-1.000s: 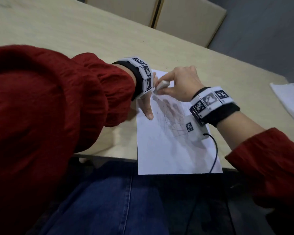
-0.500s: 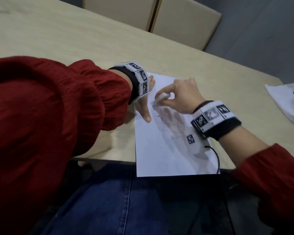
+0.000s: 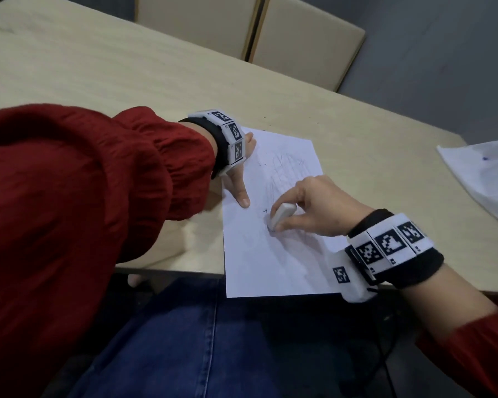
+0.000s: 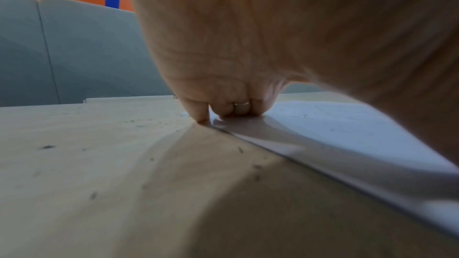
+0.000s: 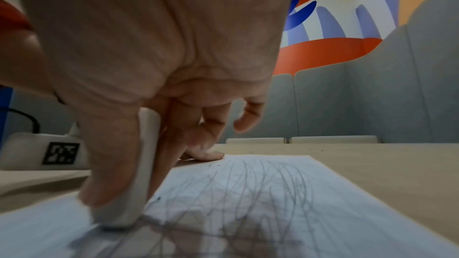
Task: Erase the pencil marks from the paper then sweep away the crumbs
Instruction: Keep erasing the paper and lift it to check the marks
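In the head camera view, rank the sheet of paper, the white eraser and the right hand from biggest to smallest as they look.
1. Sheet of paper, by far the largest.
2. Right hand, which pinches the eraser against the sheet.
3. White eraser, smallest, partly covered by the fingers.

All three sit about equally far from the camera, so the ranking is safe.

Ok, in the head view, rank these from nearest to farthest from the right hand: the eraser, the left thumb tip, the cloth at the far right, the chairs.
1. Eraser, pinched in the right hand itself, on the paper.
2. Left thumb tip, just to the left, pressing the paper.
3. Cloth, at the table's right edge.
4. Chairs, beyond the table's far side.
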